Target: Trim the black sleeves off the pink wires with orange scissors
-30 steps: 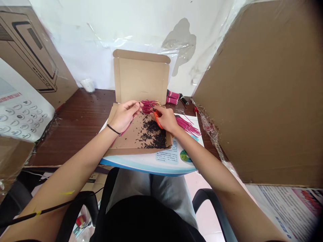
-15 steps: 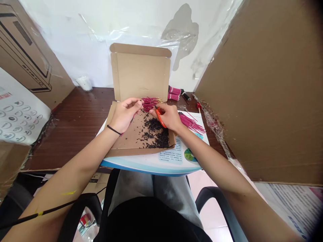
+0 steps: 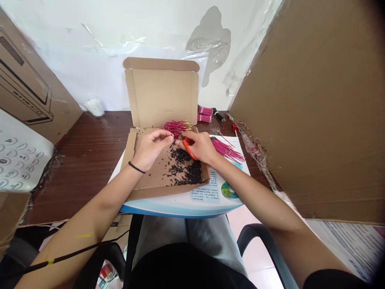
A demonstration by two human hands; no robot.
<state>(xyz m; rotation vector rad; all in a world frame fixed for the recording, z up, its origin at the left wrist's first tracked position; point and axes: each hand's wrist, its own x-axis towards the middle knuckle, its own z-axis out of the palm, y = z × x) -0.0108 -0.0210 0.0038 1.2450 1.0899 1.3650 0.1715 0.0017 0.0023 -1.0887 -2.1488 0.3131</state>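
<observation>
My left hand (image 3: 152, 148) is closed in a pinch over the open cardboard box (image 3: 150, 180). Whatever lies between thumb and forefinger is too small to make out. Orange-handled pliers (image 3: 189, 149) are gripped in my right hand (image 3: 201, 147), their short dark jaws close to the left fingertips. Just beyond both hands lies a pile of thin pink wires (image 3: 176, 127) with gold-coloured ends. Short black scraps (image 3: 192, 172) are scattered over the right half of the box floor, below my right hand.
More pink wires (image 3: 227, 149) with black ends lie right of the box on a white printed board (image 3: 171, 204). Behind them are tied pink bundles (image 3: 205, 113) and a black bundle (image 3: 219, 115). A white container (image 3: 94, 107) stands at back left. Cardboard (image 3: 319, 112) walls the right side.
The view has shifted slightly, so the scene sits a little lower. My hands stay close together over the box, with the pliers still in the right hand.
</observation>
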